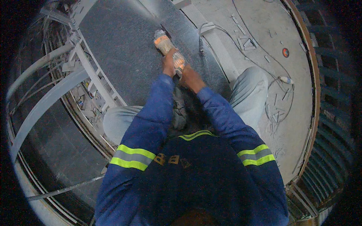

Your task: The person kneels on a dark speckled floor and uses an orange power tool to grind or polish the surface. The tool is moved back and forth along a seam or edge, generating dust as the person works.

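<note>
Both my hands are wrapped round a dusty angle grinder (163,44) with orange patches. My left hand (169,63) grips the middle of its body, and close behind it my right hand (192,78) holds the rear end. The grinder's head points away from me, down at a dark grey slab (120,45). A dark disc edge shows at its far right side. Pale dust streaks away from it toward the top of the view. Whether the disc cuts into the slab is too small to tell.
Right of the slab lies a pale floor (279,41) with scattered offcuts (247,43), a looping cable, a cable connector (285,80) and an orange-black disc (286,52). At left stand a white frame (94,73) and curved pipes (52,98). My bent knees flank my arms.
</note>
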`<state>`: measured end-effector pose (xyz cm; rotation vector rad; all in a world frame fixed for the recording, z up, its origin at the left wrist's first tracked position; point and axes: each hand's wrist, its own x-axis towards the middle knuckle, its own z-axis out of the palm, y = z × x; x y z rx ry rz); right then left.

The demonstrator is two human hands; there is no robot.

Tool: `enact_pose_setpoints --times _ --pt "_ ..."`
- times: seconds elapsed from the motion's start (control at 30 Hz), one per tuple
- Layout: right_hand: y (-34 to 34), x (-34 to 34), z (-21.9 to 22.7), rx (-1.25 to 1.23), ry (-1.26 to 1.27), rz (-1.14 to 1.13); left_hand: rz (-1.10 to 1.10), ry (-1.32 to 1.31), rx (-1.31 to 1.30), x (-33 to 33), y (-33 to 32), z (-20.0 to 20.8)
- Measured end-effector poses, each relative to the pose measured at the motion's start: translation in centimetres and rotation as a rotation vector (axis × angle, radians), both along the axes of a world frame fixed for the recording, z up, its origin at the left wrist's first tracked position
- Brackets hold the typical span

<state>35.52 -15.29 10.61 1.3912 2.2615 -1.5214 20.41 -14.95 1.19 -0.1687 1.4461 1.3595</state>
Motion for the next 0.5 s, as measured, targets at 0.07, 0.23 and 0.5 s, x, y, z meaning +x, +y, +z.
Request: enact_pose_setpoints --times 0.07,0.23,0.5 --pt "0.1 0.8 0.0 -0.032 0.014 -0.024 -0.038 0.005 -0.004 1.3 0.2 1.5" --pt "-0.1 -0.6 -1.4 -0.007 -0.047 -0.029 -0.024 0.001 -0.031 -0.3 0.7 0.1" --pt "0.4 -1.6 -3.7 -0.038 -0.054 -0.049 -0.045 -0.033 -0.008 -0.9 1.3 0.3"
